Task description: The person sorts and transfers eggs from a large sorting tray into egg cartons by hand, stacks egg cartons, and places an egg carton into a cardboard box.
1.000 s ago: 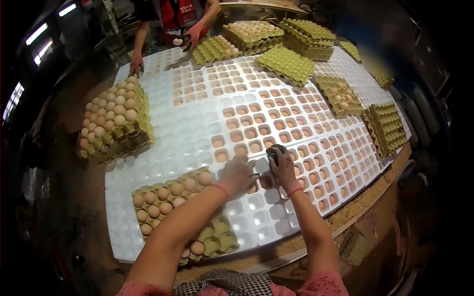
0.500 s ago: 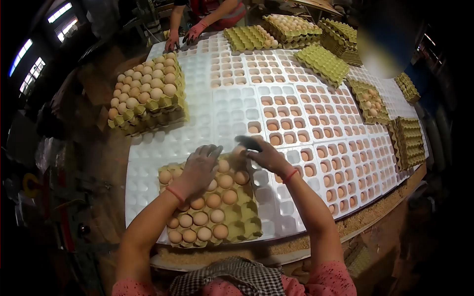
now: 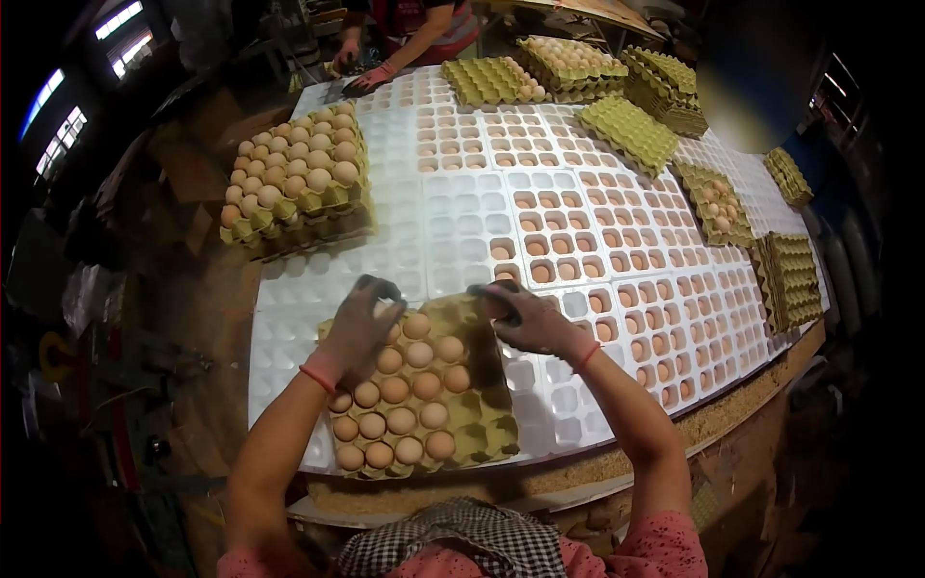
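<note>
Head camera first: what are the hands working over?

A green egg tray (image 3: 495, 435) is lying on the near side of the counter (image 3: 578, 470); brown eggs (image 3: 395, 389) are filling most of its cups; green hollows are showing along its right side.

And the fingers?

The right hand (image 3: 532, 322) is staying close to the tray's far right corner, its fingers curling around an egg (image 3: 495, 308); the left hand (image 3: 356, 332) is reaching over the far left part, its fingers bending close to the eggs there; I cannot tell whether they are grasping one.

What is surrounding them?

White trays (image 3: 467, 225) are spreading beyond and beside the green one; many pockets toward the right are holding eggs; a stack of egg trays (image 3: 323, 229) is standing farther off to the left, eggs covering its top; across the counter another person (image 3: 455, 31) is leaning in, gloved hands working near the far edge.
</note>
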`<state>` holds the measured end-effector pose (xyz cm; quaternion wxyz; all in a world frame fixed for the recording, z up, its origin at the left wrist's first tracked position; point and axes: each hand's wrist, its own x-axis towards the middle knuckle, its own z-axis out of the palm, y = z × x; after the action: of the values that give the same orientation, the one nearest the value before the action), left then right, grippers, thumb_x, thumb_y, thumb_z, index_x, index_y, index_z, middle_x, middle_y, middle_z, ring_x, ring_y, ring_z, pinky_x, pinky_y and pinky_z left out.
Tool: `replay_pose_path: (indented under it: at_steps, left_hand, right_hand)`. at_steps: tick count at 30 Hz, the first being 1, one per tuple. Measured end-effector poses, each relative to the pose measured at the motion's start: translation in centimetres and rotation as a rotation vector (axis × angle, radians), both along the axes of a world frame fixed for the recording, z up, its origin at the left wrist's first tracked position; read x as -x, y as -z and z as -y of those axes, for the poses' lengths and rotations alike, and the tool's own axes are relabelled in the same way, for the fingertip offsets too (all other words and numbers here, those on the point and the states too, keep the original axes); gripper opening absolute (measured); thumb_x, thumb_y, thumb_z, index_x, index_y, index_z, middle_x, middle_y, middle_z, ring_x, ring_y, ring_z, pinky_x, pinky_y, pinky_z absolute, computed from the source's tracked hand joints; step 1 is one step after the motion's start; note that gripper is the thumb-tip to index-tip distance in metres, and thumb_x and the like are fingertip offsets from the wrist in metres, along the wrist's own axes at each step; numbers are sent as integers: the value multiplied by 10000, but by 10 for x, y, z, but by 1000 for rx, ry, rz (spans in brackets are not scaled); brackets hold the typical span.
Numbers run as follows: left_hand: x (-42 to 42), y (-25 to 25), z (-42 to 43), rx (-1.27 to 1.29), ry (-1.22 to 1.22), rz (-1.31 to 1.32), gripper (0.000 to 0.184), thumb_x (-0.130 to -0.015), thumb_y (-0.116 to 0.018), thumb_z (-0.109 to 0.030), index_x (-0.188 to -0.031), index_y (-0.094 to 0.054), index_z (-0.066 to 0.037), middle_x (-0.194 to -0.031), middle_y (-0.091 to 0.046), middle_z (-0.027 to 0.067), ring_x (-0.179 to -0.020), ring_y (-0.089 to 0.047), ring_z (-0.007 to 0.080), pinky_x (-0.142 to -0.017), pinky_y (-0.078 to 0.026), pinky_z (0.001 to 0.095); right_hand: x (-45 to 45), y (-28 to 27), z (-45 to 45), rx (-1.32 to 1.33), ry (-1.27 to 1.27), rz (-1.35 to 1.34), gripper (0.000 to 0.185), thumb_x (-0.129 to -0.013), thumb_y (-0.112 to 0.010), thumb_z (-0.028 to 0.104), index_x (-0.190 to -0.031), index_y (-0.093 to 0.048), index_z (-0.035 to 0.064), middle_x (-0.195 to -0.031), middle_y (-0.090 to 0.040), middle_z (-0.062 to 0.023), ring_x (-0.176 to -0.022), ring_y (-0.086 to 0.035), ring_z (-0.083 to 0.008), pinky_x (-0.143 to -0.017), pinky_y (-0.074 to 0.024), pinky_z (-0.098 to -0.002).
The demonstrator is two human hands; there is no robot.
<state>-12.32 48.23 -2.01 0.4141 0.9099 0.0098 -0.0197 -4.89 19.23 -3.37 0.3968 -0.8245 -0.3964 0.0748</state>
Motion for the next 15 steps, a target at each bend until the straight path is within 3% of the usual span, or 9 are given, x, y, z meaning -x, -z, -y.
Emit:
replay_pose_path:
  at_steps: [1,2,5,7,8,9,10,12,15]
  left_hand:
    - [0,-3,5,-258,119,23,511,-823,-700,-325,-1245,-542,-84,-1110,-598,153,-938,-629,323,-850,-522,385]
    - [0,-7,21,-537,212,8,540,-822,-697,-346,-1265,-532,-86,-1128,-608,138,-996,-628,317,-871,-513,405]
    - [-9,-4,45,-825,390,-132,628,-820,-690,-334,-1347,-473,-71,-1178,-620,128,-1094,-605,279,-918,-498,391]
    - [-15,-1,33,-774,399,-90,583,-817,-683,-309,-1320,-499,-80,-1096,-657,129,-1034,-629,297,-895,-504,404]
    - [-20,1,27,-722,407,-61,539,-814,-676,-283,-1294,-524,-90,-1014,-693,130,-974,-654,315,-871,-509,417]
    - [-27,-21,26,-600,350,-213,535,-814,-664,-284,-1295,-538,-87,-1070,-694,128,-1018,-642,314,-903,-491,434]
    - [-37,-21,22,-600,349,-203,535,-814,-664,-284,-1295,-538,-87,-1070,-694,128,-1018,-642,314,-903,-491,434]
    - [-49,-13,13,-207,217,75,512,-821,-649,-305,-1276,-559,-88,-1111,-681,124,-1053,-631,309,-914,-488,434]
    - [-85,23,32,-364,287,46,432,-851,-591,-331,-1220,-594,-107,-1171,-642,127,-1064,-620,307,-929,-481,428]
  right_hand:
    - [9,-14,-16,249,-32,90,414,-848,-678,286,-1233,-565,184,-1171,-566,-129,-831,-680,-254,-654,-567,-394]
    - [24,-25,-33,500,-56,180,366,-853,-670,297,-1188,-583,176,-1168,-549,-115,-871,-670,-248,-639,-562,-404]
    - [32,43,-63,540,12,328,223,-877,-610,284,-1059,-643,159,-1245,-532,-111,-835,-653,-305,-675,-543,-429]
    - [20,34,-58,491,-2,321,227,-872,-615,273,-1063,-646,155,-1277,-531,-112,-843,-655,-310,-691,-541,-425]
    - [16,-6,-45,470,-45,174,260,-873,-623,277,-1091,-642,137,-1285,-539,-119,-866,-658,-309,-720,-541,-418]
    - [7,-29,-33,446,-88,34,294,-873,-630,281,-1118,-638,119,-1292,-547,-126,-890,-662,-307,-750,-540,-410]
    - [-5,-24,-25,188,19,-54,377,-873,-656,321,-1174,-622,97,-1257,-568,-139,-909,-671,-303,-786,-539,-396]
    - [-32,-18,-24,-9,248,-33,422,-868,-668,355,-1201,-619,101,-1193,-607,-132,-919,-673,-294,-808,-539,-395]
    - [-77,1,-53,194,423,-31,459,-859,-657,446,-1164,-605,106,-1033,-662,-134,-924,-669,-317,-807,-537,-411]
